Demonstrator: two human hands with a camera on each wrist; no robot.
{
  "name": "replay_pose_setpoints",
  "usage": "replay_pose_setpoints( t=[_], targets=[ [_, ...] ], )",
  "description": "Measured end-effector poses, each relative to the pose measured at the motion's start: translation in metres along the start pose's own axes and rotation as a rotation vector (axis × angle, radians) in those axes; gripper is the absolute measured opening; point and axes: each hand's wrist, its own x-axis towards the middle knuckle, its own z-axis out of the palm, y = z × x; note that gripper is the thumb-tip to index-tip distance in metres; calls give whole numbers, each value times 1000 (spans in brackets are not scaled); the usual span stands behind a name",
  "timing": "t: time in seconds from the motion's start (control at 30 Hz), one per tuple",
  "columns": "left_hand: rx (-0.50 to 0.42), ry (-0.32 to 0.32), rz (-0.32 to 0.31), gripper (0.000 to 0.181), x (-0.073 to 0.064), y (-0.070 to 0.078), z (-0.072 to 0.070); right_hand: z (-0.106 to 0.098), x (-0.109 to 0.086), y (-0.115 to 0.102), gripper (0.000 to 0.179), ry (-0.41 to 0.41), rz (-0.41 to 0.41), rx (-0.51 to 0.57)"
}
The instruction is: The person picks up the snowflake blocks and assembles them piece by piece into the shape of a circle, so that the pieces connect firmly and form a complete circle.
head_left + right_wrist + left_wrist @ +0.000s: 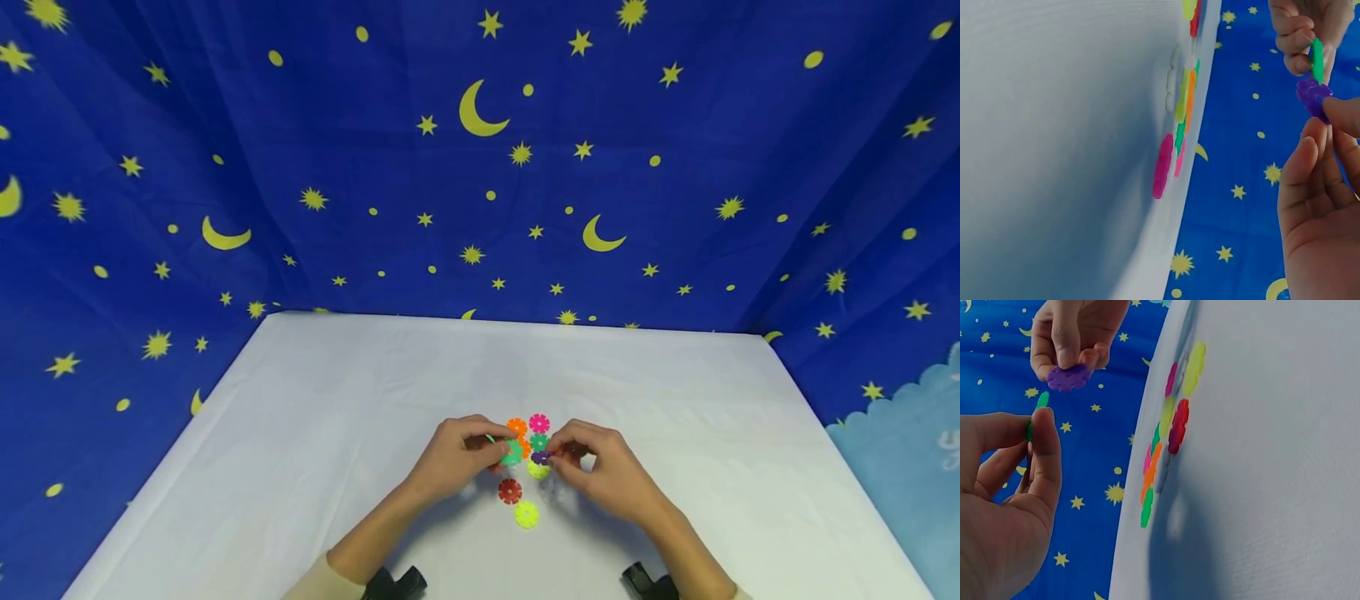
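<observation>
Between thumb and fingers, my left hand (454,458) pinches a green notched disc (512,453). My right hand (606,468) pinches a purple notched disc (541,457) by its edge. Both discs are held up above the table, edges turned towards each other; in the right wrist view the purple disc (1314,95) overlaps the lower end of the green disc (1317,60). Beneath the hands lie more notched discs: orange (517,427), pink (539,423), another green (539,442), and yellow (538,472), partly hidden by the right fingers. Closer to me are a red disc (510,492) and a second yellow disc (527,515).
A white cloth covers the table (315,467). Pale clear discs (1171,81) lie among the coloured ones. Blue fabric (390,167) with yellow stars and moons hangs behind and at the sides. Black wrist devices (397,585) show at the bottom edge.
</observation>
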Motion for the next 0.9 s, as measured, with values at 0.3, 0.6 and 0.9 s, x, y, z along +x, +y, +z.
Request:
replay_pose_setpoints(
  t=[0.3,0.6,0.9],
  targets=[
    [-39,-7,-27,17,-9,31,2,3,3,-33,22,44,-105,75],
    [-77,-22,-59,17,-10,31,5,10,3,-36,25,81,-169,41],
    [-101,-13,-115,17,-7,19,9,10,2,-38,21,66,-183,17]
  ],
)
